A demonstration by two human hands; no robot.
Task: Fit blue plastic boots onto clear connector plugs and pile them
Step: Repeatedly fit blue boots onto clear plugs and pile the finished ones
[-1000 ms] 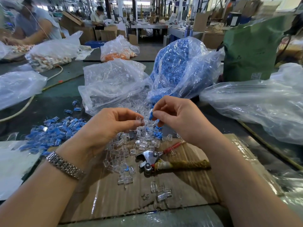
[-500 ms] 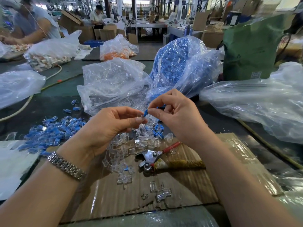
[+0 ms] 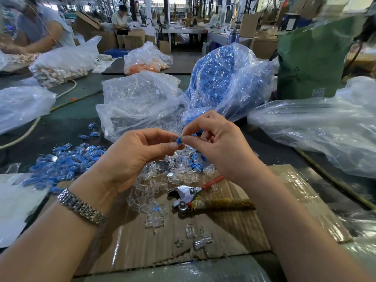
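Note:
My left hand [image 3: 132,157] pinches a clear connector plug [image 3: 173,139] between thumb and fingertips. My right hand [image 3: 219,147] pinches a small blue boot [image 3: 179,140] right against the plug's end, above the table. Below the hands lies a scatter of loose clear plugs [image 3: 162,180] with a few blue boots [image 3: 196,159] mixed in. A pile of fitted blue pieces [image 3: 63,161] sits at the left on the dark table.
Pliers with a red handle [image 3: 189,196] lie on the cardboard sheet [image 3: 223,237]. Behind stand a clear bag of plugs [image 3: 138,102], a bag of blue boots [image 3: 219,78], a large plastic bag [image 3: 317,127] at right and a green sack [image 3: 313,58]. People work at far tables.
Both hands have risen a little and come together; the blue boot in my right hand now meets the clear plug held by my left.

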